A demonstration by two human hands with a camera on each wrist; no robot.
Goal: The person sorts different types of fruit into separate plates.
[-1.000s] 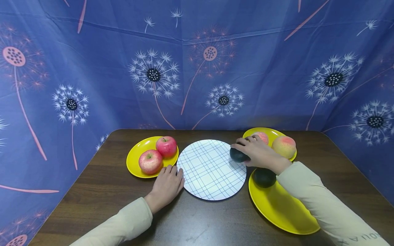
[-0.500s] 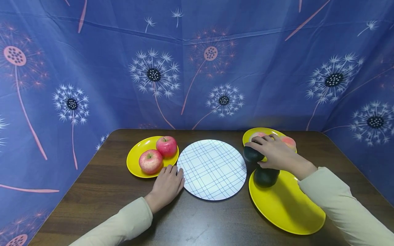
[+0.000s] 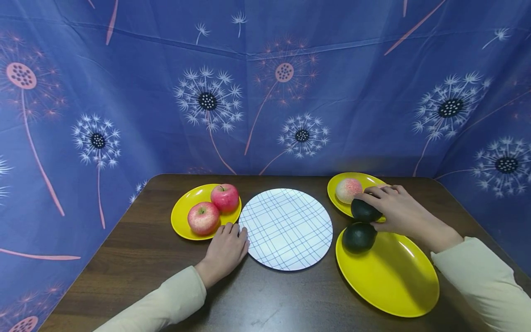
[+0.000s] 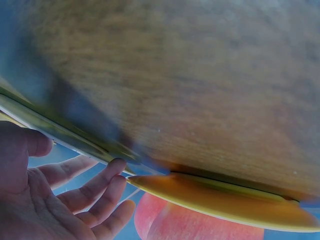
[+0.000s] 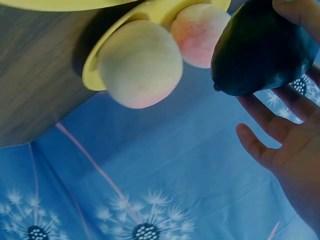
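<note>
My right hand [image 3: 408,214] holds a dark green avocado [image 3: 365,211] above the far edge of the large yellow plate [image 3: 402,281]. In the right wrist view, thumb and fingers bracket this avocado [image 5: 262,50] from opposite sides. Another avocado [image 3: 359,238] lies on that plate's far left part, just below the held one. My left hand [image 3: 226,251] rests at the left rim of a round white plate with blue grid lines [image 3: 286,230], near the left yellow plate [image 3: 180,216]. The left wrist view shows its fingers [image 4: 92,192] loosely spread, holding nothing.
Two red apples [image 3: 203,218] sit on the left yellow plate. At the back right, a small yellow plate [image 3: 367,180] bears a pale pink peach [image 3: 348,190] and a larger peach [image 5: 140,65], mostly hidden by my right hand in the head view. A blue dandelion-print cloth [image 3: 265,92] hangs behind the table.
My right hand has carried the avocado rightward from over the white plate's right edge to above the large yellow plate's far edge. The left hand has stayed in place.
</note>
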